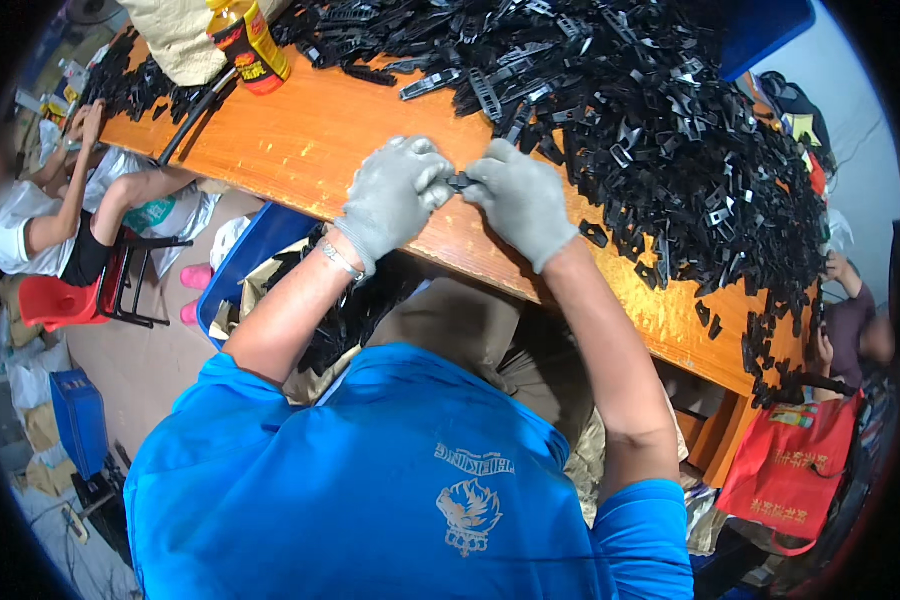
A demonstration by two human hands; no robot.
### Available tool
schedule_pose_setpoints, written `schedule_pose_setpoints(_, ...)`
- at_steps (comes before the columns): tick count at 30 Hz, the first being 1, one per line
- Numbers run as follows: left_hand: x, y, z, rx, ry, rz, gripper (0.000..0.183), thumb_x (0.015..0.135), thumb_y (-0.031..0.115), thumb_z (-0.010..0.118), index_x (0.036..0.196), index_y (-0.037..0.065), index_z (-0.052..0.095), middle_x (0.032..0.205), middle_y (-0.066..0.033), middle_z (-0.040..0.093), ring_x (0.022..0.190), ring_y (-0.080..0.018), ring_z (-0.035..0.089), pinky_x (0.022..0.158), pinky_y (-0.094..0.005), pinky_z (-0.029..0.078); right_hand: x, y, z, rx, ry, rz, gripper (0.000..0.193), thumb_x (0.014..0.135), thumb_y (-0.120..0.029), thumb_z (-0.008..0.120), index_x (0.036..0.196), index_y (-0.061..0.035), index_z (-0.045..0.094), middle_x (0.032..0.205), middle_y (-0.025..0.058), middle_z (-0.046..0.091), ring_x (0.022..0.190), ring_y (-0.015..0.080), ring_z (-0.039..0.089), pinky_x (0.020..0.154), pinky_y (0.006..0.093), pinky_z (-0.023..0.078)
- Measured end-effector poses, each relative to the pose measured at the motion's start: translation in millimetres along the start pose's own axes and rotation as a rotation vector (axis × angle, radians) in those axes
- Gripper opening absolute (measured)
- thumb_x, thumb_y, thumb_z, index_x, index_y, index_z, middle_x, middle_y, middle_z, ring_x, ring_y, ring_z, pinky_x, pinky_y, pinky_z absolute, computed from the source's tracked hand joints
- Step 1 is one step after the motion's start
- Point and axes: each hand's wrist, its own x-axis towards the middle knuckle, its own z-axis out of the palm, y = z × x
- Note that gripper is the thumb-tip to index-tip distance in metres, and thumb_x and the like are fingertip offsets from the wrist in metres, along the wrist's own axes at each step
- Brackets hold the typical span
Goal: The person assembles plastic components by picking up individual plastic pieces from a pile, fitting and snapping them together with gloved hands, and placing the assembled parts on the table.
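Observation:
Both my hands wear grey knitted gloves and meet over the front part of the orange wooden table (300,140). Between their fingertips is a small black plastic part (458,183), mostly covered by the gloves. My left hand (395,195) pinches its left end, fingers curled. From the other side my right hand (522,200) grips it with thumb and fingers closed. A big heap of black plastic clip-like parts (650,130) spreads over the table beyond and to the right of my hands. Its nearest loose pieces lie just right of my right hand.
A yellow-capped bottle (250,45) stands by a cream sack (175,40) at the back left. Below the table's front edge sits a blue bin (255,250) holding black parts. A person (60,210) sits at the left; another (850,320) is at the right, near a red bag (790,470).

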Motion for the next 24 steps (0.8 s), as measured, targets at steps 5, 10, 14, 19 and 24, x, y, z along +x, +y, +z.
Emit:
schedule_pose_setpoints(5,-10.0,-27.1,-57.7,0.007,-0.36,0.017,0.021,0.086,0.014,0.083,0.105,0.007,0.075,0.101,-0.0126,0.069,0.1,-0.037,0.067,0.09,-0.0462,0.054,-12.8,-9.1,16.7,0.195,0.075,-0.133,0.018,0.089,-0.026,0.081,0.101,-0.0142,0.079,0.096,0.0062,0.071,0.095,0.0289,0.072,0.079,0.0425,0.058)
schedule_pose_setpoints(10,-13.1,-57.0,-114.9,-0.043,-0.436,-0.133,0.039,0.089,0.014,0.081,0.127,0.007,0.073,0.118,-0.0153,0.074,0.114,-0.036,0.069,0.103,-0.0444,0.054,-19.4,16.5,-12.4,0.198,0.228,0.004,0.017,0.089,-0.019,0.08,0.106,-0.0154,0.079,0.106,0.0089,0.073,0.102,0.0306,0.074,0.087,0.0444,0.06)
schedule_pose_setpoints(14,46.3,-17.9,-61.9,0.309,-0.087,0.117,0.047,0.091,0.011,0.076,0.138,0.014,0.068,0.137,-0.0108,0.068,0.13,-0.0331,0.061,0.11,-0.0447,0.051,-7.8,55.4,-26.6,-0.101,0.252,0.29,0.02,0.095,-0.018,0.076,0.114,-0.0122,0.077,0.117,0.0151,0.071,0.098,0.0371,0.075,0.086,0.0467,0.062)
schedule_pose_setpoints(19,112.6,-10.5,-3.1,0.457,0.007,0.279,0.037,0.092,0.012,0.07,0.127,0.022,0.074,0.137,-0.0084,0.068,0.131,-0.0298,0.062,0.106,-0.0456,0.053,6.3,52.9,-26.6,-0.342,0.002,0.428,0.022,0.094,-0.02,0.077,0.114,-0.0114,0.077,0.112,0.0125,0.072,0.095,0.0362,0.075,0.083,0.046,0.061)
schedule_pose_setpoints(24,126.9,-17.4,10.3,0.586,-0.114,0.359,0.018,0.095,0.02,0.068,0.11,0.018,0.078,0.131,-0.0058,0.07,0.123,-0.0269,0.065,0.097,-0.0423,0.056,3.9,57.3,-26.3,-0.327,0.017,0.361,0.018,0.095,-0.024,0.076,0.106,-0.0088,0.074,0.11,0.0182,0.073,0.09,0.0399,0.077,0.077,0.0498,0.063)
